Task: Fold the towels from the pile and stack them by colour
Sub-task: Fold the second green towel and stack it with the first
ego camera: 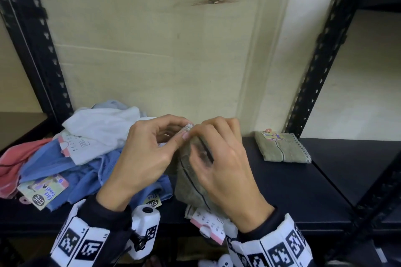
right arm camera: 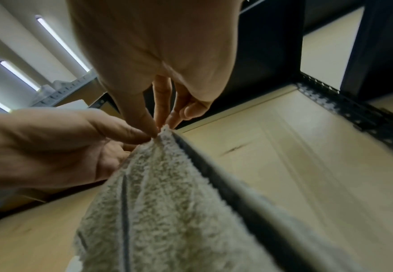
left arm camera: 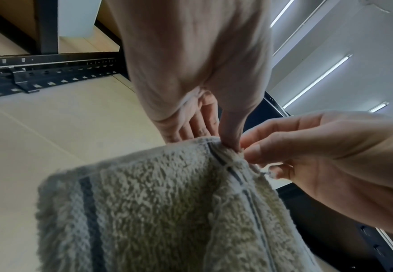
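Two hands meet at one corner of the olive-grey towel (ego camera: 191, 180), held up above the front edge of the black shelf (ego camera: 293, 180). My left hand (ego camera: 147, 154) pinches the corner between thumb and forefinger; grip is clamped on the terry edge. My right hand (ego camera: 221, 162) pinches the same corner from the other side, fingertips (right arm camera: 144, 117) closed on the cloth, thumb just touching the left thumb. Confirmed in both wrist views: left hand (left arm camera: 190, 64) and right hand (right arm camera: 144, 46) each nip the towel's top point, and the towel (left arm camera: 155, 211) hangs down from there with its dark stripe running lengthwise.

Paper label (ego camera: 208, 223) with a pink edge dangles at the towel's lower end, over the shelf's front edge.

Unfolded pile (ego camera: 86, 154) sits at the left end of the shelf: white towel (ego camera: 102, 128) on top toward the back, blue towel (ego camera: 65, 165) below it, pink towel (ego camera: 17, 162) at the far left edge.

One folded olive towel (ego camera: 282, 147) with its label lies toward the right back of the shelf, well apart from the pile.

Head view is slightly motion-blurred around the right fingers.
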